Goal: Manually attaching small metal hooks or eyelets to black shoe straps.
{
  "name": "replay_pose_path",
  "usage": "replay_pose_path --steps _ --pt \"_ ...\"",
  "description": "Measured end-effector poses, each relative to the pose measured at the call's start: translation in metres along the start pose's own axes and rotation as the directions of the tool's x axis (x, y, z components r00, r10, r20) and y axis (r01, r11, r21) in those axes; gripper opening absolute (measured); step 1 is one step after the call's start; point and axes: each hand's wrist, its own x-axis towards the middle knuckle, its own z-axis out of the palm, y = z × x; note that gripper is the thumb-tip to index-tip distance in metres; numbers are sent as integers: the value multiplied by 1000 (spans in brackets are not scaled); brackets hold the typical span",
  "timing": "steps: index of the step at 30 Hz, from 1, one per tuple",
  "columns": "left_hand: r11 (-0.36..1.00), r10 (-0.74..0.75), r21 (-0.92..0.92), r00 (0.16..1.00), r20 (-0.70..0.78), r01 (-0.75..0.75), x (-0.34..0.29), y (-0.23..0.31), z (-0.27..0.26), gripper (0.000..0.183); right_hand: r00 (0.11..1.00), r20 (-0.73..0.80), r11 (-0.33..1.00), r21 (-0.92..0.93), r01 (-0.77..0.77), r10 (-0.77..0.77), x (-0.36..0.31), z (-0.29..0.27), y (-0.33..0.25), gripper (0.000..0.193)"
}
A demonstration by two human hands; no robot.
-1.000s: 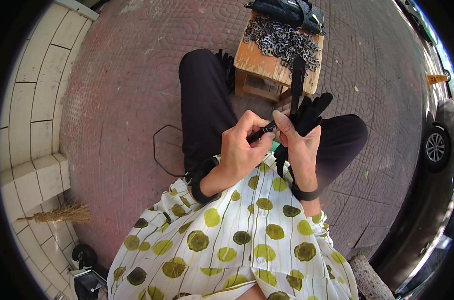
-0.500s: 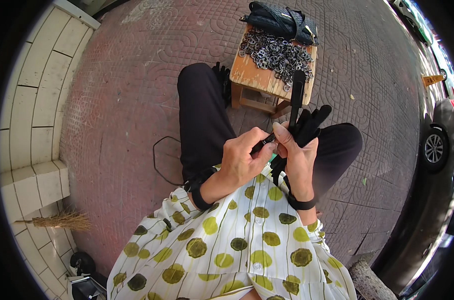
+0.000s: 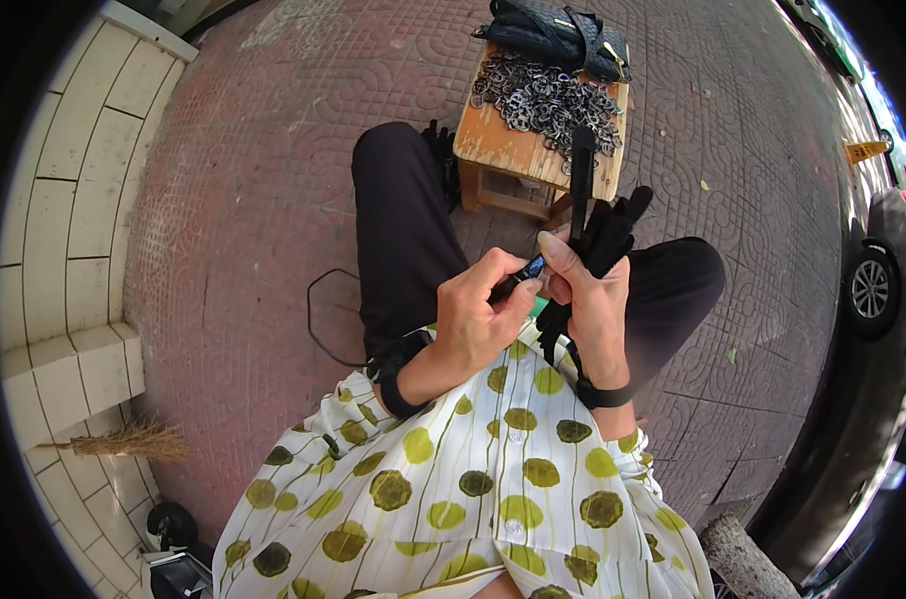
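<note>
The small dark piece (image 3: 530,270) between the hands now shows a bright blue glint on its upper side, where half a second ago it looks nearly all black. The glint suggests a slight turn of the piece, a fine adjustment rather than a new stage of the handwork. The left hand (image 3: 478,299) has its grip pinched on this piece between thumb and bent forefinger. The right hand (image 3: 598,304) has its grip closed around a black bundle (image 3: 612,238) of finger-like ends, with strips hanging below the palm and a long black bar (image 3: 582,175) rising beside the thumb; whether its fingertips also clasp the dark piece, I cannot tell. Everything sits a little differently in view, the desk included, so part of the shift is likely the head moving.

The piece is above the lap, in front of the shirt (image 3: 523,419), between the knees. Beyond it, the wooden desk (image 3: 503,147) carries a pile of metal ring tabs (image 3: 548,100) reaching toward its right edge, with a black bag (image 3: 548,45) along the far edge. Its near-left corner is bare wood. The bar's top overlaps the near edge in view, so forward room looks tightest there; the paving (image 3: 243,260) leaves more space leftward, past a thin black loop (image 3: 313,319) beside the knee
</note>
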Motion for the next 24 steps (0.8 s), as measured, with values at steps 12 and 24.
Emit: replay_pose_path --steps 12,24 --pt "543 -322 -670 862 392 507 8 -18 -13 21 997 -35 997 48 65 -64 -5 -4 -15 20" --pt "453 -257 -643 781 570 618 8 -16 -13 27 994 61 964 -247 99 -87 -6 -7 -14 11"
